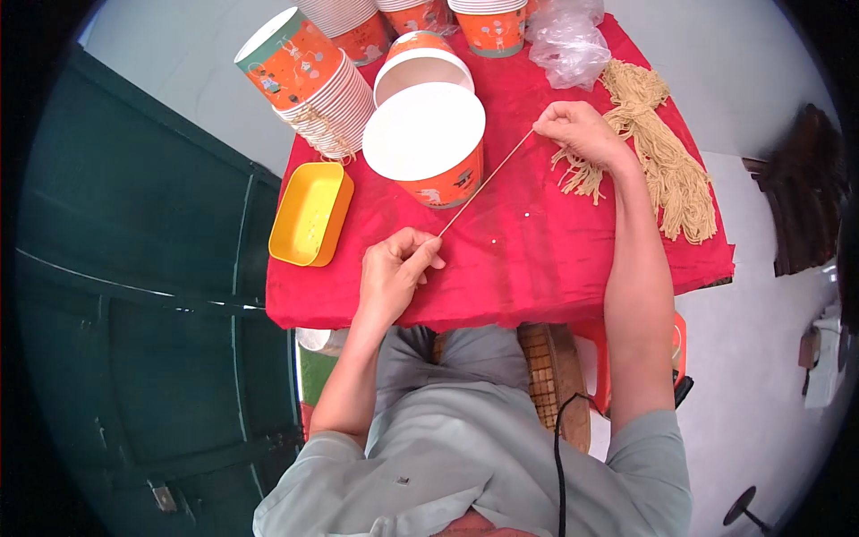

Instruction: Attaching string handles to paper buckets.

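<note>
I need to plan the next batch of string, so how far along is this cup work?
Looks early or midway. Done, possibly: the tilted stack of cups has string at its rims. In hand: the left hand and right hand stretch one string taut across the upturned cup. Left: a large bundle of string and more cup stacks.

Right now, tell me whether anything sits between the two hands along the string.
Nothing blocks it. The string runs taut from the left hand to the right hand, passing just in front of the orange cup, which stands close beside it; whether they touch is unclear.
</note>
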Tool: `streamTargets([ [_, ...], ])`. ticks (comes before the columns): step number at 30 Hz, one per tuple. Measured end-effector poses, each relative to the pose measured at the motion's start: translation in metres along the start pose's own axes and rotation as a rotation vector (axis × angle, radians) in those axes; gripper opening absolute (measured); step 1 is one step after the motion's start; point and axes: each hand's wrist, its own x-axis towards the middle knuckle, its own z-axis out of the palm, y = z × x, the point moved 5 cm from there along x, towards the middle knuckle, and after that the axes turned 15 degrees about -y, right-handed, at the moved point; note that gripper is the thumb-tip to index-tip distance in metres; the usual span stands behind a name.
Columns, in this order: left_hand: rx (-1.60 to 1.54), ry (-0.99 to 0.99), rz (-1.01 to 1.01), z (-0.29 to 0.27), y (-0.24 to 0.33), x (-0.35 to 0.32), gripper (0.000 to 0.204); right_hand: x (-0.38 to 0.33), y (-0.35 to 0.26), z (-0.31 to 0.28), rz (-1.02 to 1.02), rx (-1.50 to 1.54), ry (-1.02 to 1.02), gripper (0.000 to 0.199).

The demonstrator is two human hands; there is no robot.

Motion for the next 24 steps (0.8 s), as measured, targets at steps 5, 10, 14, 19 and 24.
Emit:
streamTargets([
  [5,-0.038,0.071,0.094,-0.005,0.003,-0.001,0.02,0.006,0.006,-0.003,0.001,-0.047,-0.022,0.022],
  [10,-0.008,0.069,0.033,-0.01,0.001,-0.003,0.019,0.005,0.007,-0.005,-0.008,-0.168,0.015,0.025],
  [14,0.073,0.049,-0.04,-0.01,-0.003,-0.003,0.022,0.005,0.013,-0.009,-0.017,-0.189,0.044,0.024],
  [19,0.003,0.102,0.014,-0.009,0.003,-0.007,0.02,0.003,0.01,-0.01,0.014,-0.217,0.063,0.022],
  [24,0.032,0.113,0.038,-0.012,-0.001,-0.006,0.021,0.001,0.011,-0.014,0.013,-0.239,0.099,0.021],
])
